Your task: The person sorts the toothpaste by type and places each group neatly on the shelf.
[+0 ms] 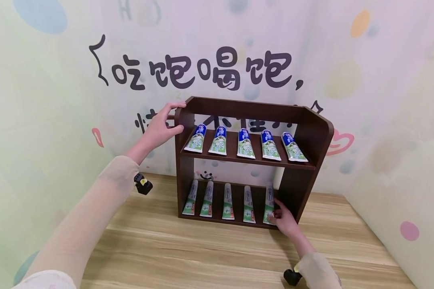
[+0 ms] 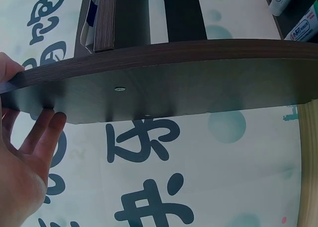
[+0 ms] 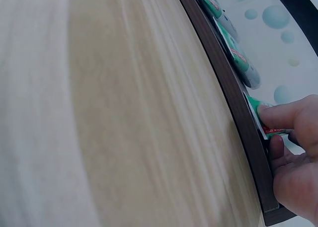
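A dark brown two-tier shelf (image 1: 244,106) stands on the table. My left hand (image 1: 160,126) grips its upper left side panel; in the left wrist view the thumb lies at one edge of the panel (image 2: 198,83) and the fingertips (image 2: 55,120) at the other. My right hand (image 1: 286,220) pinches the lower end of the rightmost toothpaste tube (image 1: 269,200) on the bottom tier. The right wrist view shows the thumb on this green tube (image 3: 254,105), and the hand hides much of it. Several similar grey-and-green tubes (image 1: 228,202) lean in a row to its left.
On the upper tier, several blue-and-green toothpaste tubes (image 1: 245,142) lie in a spaced row. The wood-grain table (image 1: 202,253) extends in front of the shelf. Behind stands a patterned wall (image 1: 220,24) with large dark lettering, and pale side walls (image 1: 401,140) flank the table.
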